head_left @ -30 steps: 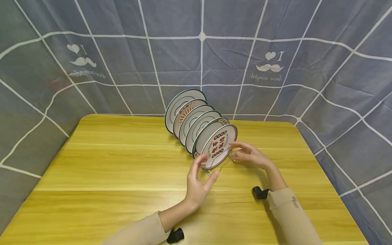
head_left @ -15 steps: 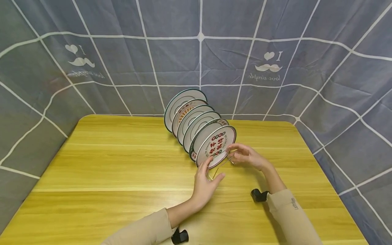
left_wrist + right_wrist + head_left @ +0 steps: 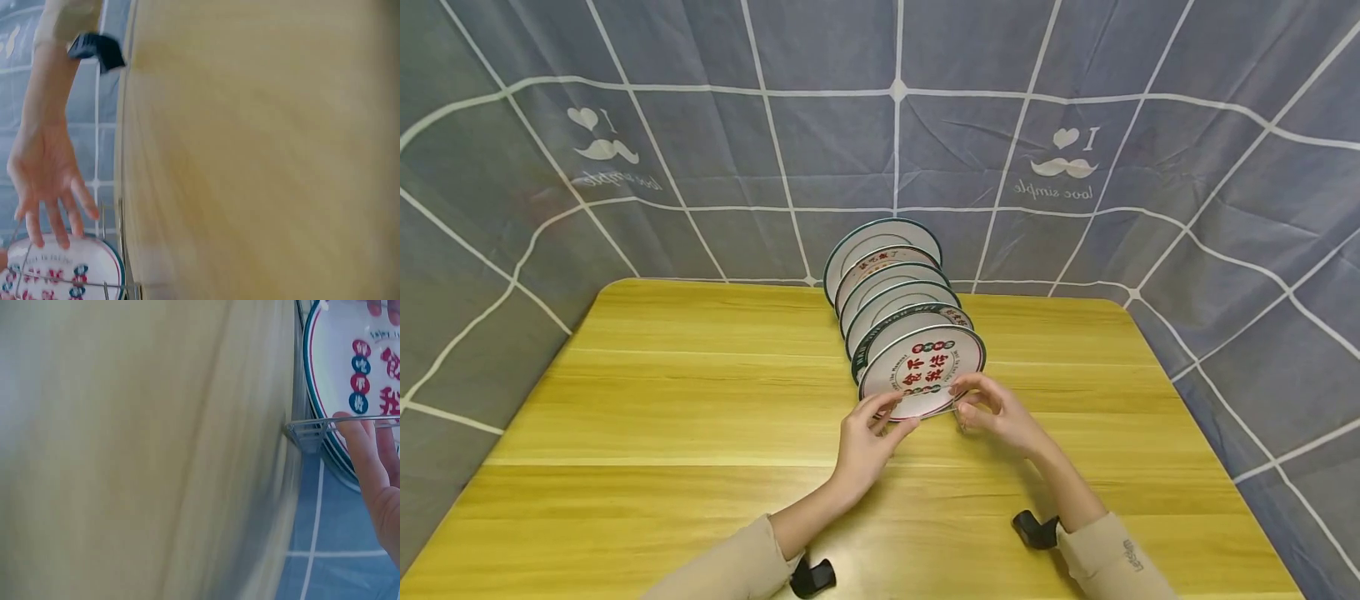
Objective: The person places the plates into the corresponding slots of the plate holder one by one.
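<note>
Several round white plates with dark green rims stand on edge, one behind another, in a wire dish rack [image 3: 306,428]. The front plate [image 3: 917,367] carries red characters and small coloured circles. My left hand [image 3: 865,442] holds the rack's front wire at the left end, thumb in front and fingers behind. At the right end my right hand [image 3: 1000,417] grips the same wire, its fingertips close to the plate's face. In the left wrist view the right hand's fingers reach down past the wires. Plates and hands hide most of the rack.
The rack stands towards the back of a yellow wood-grain table [image 3: 662,400]. Behind and beside it hangs a grey cloth [image 3: 820,142] with white grid lines. A black strap end [image 3: 1036,530] sticks out by the right sleeve, another [image 3: 812,577] by the left.
The rack and its plates have turned, the far end swinging right and the front plate now facing more squarely forward. Over the last half second the left hand has shifted left.
</note>
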Action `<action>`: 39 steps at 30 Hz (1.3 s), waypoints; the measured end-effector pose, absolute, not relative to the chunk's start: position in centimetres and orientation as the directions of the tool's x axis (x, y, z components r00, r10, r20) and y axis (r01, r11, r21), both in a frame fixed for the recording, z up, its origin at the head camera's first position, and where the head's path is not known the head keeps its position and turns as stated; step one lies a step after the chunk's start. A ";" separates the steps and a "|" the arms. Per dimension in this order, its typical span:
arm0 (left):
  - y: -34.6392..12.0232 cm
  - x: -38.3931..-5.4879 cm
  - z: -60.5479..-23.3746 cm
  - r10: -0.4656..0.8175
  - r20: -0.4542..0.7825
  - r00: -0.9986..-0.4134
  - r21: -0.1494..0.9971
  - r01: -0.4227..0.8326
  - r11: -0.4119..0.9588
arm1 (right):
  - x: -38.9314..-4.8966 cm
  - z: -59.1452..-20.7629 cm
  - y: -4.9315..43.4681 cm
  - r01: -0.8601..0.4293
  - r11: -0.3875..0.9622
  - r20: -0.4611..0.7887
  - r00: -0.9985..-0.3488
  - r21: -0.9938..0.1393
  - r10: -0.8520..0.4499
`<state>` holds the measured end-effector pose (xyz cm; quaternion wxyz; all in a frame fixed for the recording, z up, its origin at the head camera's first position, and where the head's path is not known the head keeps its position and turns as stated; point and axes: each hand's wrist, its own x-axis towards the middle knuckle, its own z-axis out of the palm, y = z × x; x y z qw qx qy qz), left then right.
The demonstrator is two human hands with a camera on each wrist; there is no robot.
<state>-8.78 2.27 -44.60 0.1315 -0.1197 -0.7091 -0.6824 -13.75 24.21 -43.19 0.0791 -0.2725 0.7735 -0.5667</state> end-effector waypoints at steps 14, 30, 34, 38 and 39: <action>-2.2 -10.0 -43.2 0.115 0.366 -0.924 0.919 0.378 0.110 | -12.4 -43.3 20.2 -0.204 0.170 0.128 -0.917 -0.964 -0.378; -4.1 -12.0 -41.2 0.230 0.343 -0.911 0.918 0.377 0.121 | -13.5 -43.2 18.7 -0.126 0.185 0.065 -0.950 -0.975 -0.307; -4.1 -12.6 -41.2 0.234 0.329 -0.915 0.922 0.365 0.131 | -14.0 -43.3 18.7 -0.106 0.176 0.050 -0.954 -0.979 -0.296; -4.2 -12.9 -41.1 0.243 0.316 -0.917 0.927 0.353 0.128 | -14.2 -43.3 18.7 -0.094 0.167 0.041 -0.953 -0.981 -0.299; -4.3 -12.9 -41.1 0.245 0.315 -0.917 0.927 0.353 0.126 | -14.2 -43.3 18.7 -0.095 0.165 0.042 -0.953 -0.982 -0.301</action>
